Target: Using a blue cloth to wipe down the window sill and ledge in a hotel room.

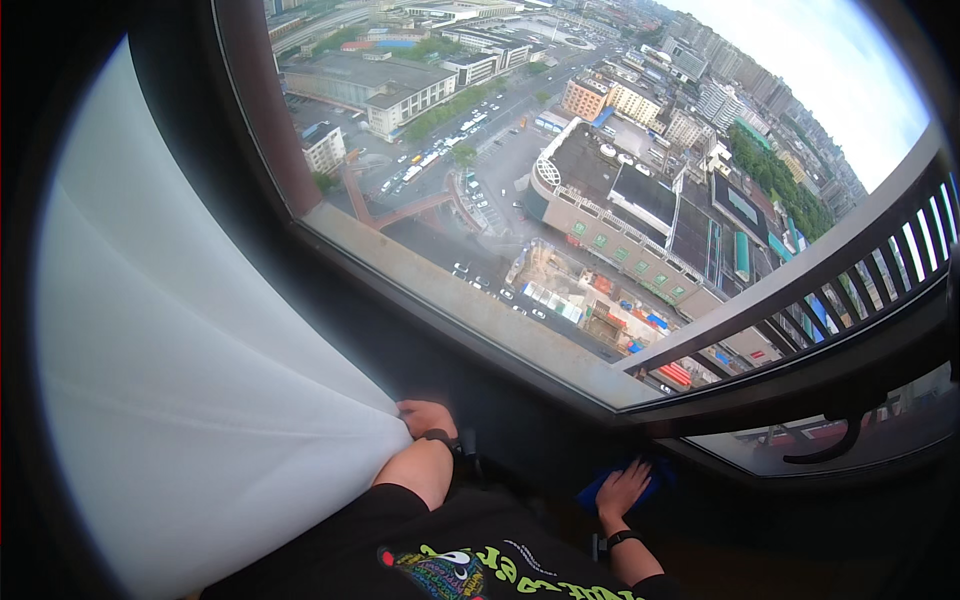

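Head view: the left hand [428,418] is at the edge of the white curtain [230,380]. Its grip is closed on that edge, and the fabric draws into folds toward the fist; the fingertips are not clearly visible. The curtain fills the left side, from the upper left to the person's forearm.

The right hand [623,485] is palm down on the blue cloth [655,487]. Its grip is spread open, fingers extended, pressing flat rather than clasping. The cloth lies on the dark sill [520,425], below the lower corner of the window [560,370], and shows on both sides of the hand. The sill's near edge is too dark to make out there.

A dark band is worn on each wrist. A curved handle [838,445] sits to the right of the cloth, well apart. Beyond the glass: a slatted railing [780,310], a road and buildings far below.
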A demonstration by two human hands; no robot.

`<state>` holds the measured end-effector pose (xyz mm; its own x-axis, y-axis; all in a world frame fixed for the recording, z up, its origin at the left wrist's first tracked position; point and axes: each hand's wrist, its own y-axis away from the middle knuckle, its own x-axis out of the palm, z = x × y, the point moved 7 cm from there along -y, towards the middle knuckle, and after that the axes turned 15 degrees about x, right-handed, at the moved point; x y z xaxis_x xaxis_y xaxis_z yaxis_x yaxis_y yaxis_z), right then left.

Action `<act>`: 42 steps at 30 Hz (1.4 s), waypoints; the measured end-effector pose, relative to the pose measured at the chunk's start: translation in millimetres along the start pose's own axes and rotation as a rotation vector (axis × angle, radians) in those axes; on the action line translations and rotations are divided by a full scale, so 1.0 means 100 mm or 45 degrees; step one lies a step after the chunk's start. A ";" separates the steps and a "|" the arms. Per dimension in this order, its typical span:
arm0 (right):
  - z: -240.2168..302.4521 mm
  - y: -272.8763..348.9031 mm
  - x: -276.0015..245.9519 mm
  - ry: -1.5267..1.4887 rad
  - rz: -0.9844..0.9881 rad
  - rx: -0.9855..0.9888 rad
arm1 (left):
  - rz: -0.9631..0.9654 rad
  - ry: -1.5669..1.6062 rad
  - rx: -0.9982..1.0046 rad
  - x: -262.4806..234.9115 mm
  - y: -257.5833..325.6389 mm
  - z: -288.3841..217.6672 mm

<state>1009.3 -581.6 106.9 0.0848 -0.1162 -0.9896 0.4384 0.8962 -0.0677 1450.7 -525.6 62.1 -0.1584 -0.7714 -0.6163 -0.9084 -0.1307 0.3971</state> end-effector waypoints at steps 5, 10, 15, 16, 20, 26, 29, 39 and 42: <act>0.72 0.37 -0.05 -0.083 0.077 -0.471 | -0.009 -0.033 0.013 -0.17 0.12 -0.16; 1.24 0.56 -0.03 -0.149 0.145 -0.727 | -0.007 -0.021 0.008 -0.16 0.12 -0.16; 1.49 0.66 -0.05 -0.207 0.178 -0.834 | -0.009 -0.021 0.015 -0.26 0.21 -0.27; 1.50 0.67 -0.05 -0.213 0.179 -0.840 | -0.011 -0.023 0.014 -0.27 0.22 -0.28; 1.44 0.63 -0.17 -0.360 0.220 -0.924 | -0.020 -0.027 0.008 -0.26 0.19 -0.25; 0.78 0.38 -0.23 -0.334 0.278 -1.002 | 0.009 0.009 -0.027 -0.15 0.14 -0.18; 0.28 0.11 -0.24 -0.319 0.200 -0.695 | -0.003 0.017 -0.041 -0.05 0.01 -0.03; -0.45 -0.27 -0.02 -0.090 -0.058 0.383 | 0.029 0.046 -0.070 0.03 0.03 -0.01; -0.28 -0.20 -0.01 -0.024 -0.052 0.385 | 0.027 0.033 -0.066 -0.03 0.08 -0.06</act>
<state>975.0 -587.7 105.2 0.0770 -0.1596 -0.9842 0.6877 0.7232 -0.0635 1446.2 -528.0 70.7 -0.1668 -0.7899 -0.5901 -0.8837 -0.1457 0.4447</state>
